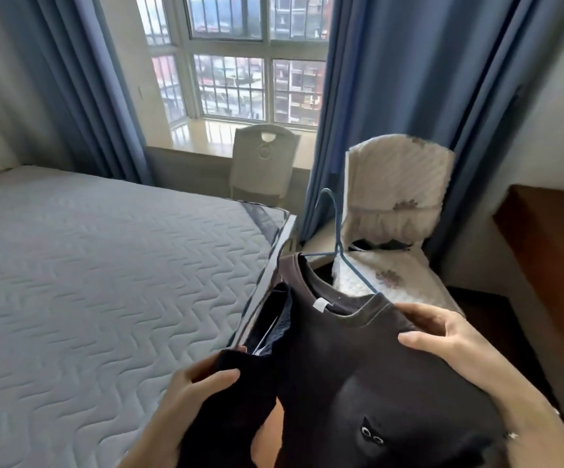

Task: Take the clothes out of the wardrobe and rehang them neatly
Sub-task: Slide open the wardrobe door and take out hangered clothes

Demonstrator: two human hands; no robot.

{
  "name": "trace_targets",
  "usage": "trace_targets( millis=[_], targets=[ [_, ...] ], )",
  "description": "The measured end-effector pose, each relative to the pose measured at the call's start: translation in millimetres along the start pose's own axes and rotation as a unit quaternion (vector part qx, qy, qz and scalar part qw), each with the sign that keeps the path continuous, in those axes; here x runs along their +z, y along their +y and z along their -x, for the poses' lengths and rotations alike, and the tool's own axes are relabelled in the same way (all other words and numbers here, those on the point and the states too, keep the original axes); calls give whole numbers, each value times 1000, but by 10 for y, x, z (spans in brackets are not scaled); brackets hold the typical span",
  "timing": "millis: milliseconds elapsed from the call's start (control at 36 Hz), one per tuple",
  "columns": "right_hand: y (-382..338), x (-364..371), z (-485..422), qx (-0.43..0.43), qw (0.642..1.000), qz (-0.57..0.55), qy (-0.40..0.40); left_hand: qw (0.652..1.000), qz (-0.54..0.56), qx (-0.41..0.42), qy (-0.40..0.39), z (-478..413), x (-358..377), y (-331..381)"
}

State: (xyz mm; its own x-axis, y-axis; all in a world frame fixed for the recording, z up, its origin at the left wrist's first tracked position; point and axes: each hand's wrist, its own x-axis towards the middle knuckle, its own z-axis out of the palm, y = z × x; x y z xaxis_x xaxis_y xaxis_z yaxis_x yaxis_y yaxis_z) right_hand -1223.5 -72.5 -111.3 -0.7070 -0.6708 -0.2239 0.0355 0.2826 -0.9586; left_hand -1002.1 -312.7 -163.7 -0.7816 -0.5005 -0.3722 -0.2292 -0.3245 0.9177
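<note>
My left hand [203, 383] pinches a fold of dark cloth, and my right hand [442, 336] grips the shoulder of the dark sweatshirt [358, 366], held up beside the corner of the bed [88, 265]. Its collar points away from me and its body runs down to the lower right, cut off by the frame; the blue hanger [338, 244] in the neck aims its hook upward. I cannot tell whether the left hand's cloth is a sleeve or a second garment.

The head camera looked forward and down, close above the left hand [189, 393] and right hand [442, 336], toward the window [233, 62].
</note>
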Motion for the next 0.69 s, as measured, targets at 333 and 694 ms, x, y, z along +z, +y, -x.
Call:
trace_targets(
  millis=[333, 694],
  targets=[
    [-694, -708, -2715, -16, 977, 46, -208, 989, 71, -12, 127, -1533, 406, 667],
    [-1389, -127, -5185, -53, 906, 191, -373, 970, 117, -38, 209, -2685, -737, 974]
  ],
)
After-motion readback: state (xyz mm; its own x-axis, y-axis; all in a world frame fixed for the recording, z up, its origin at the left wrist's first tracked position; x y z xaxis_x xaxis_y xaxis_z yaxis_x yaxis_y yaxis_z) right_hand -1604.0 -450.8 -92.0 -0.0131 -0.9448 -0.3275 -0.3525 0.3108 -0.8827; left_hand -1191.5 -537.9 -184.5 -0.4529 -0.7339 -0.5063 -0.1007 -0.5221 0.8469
